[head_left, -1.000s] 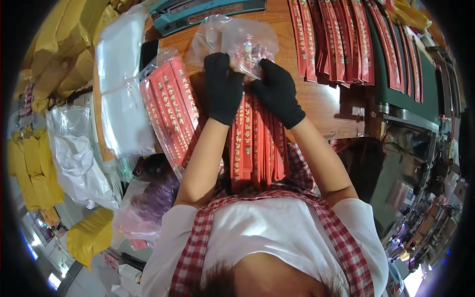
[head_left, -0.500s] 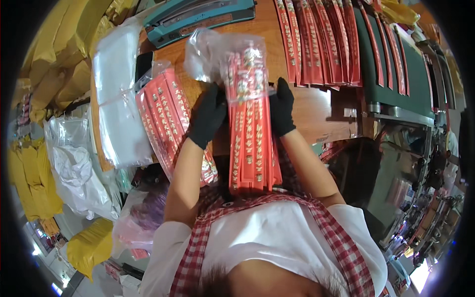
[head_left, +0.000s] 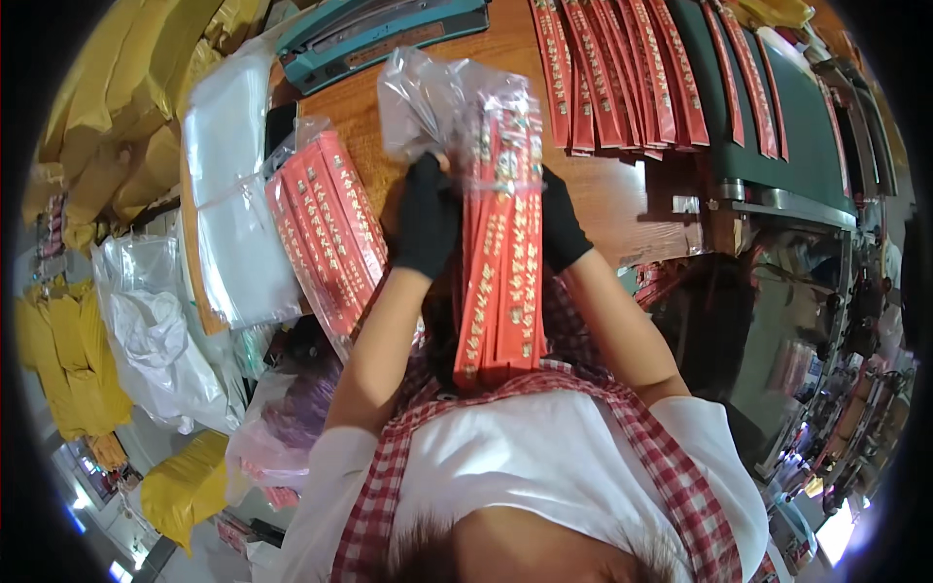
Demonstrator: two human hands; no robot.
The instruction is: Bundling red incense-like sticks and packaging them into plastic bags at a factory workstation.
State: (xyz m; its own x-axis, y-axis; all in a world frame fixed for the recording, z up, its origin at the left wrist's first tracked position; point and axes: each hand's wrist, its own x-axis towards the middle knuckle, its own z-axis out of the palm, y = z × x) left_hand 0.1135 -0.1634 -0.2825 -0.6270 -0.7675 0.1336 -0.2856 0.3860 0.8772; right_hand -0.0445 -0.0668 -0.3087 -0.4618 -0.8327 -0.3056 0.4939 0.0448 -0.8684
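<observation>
Between my two hands, a bundle of long narrow red packets (head_left: 501, 282) with gold print hangs upright, its lower end near my apron. A clear plastic bag (head_left: 418, 102) covers the upper part, its loose side sticking out to the left. In a black fingertip-less glove, my left hand (head_left: 429, 222) grips the bundle's left side, a fingertip showing by the bag. My right hand (head_left: 564, 222), gloved alike, is closed about the right side; most of its fingers are hidden behind the packets. Left of my left hand lies a filled clear bag of red packets (head_left: 330, 219).
A stack of clear plastic bags (head_left: 228, 194) lies at the table's left edge. A teal bag sealer (head_left: 379, 39) stands at the back. Rows of red packets (head_left: 622, 78) lie at the far right, some on a green conveyor belt (head_left: 797, 126). Yellow sacks (head_left: 126, 107) crowd the left.
The bundle has turned slightly, and its upper end has moved right with the bag. My left hand has shifted right and a little up along it. Both hands keep their hold.
</observation>
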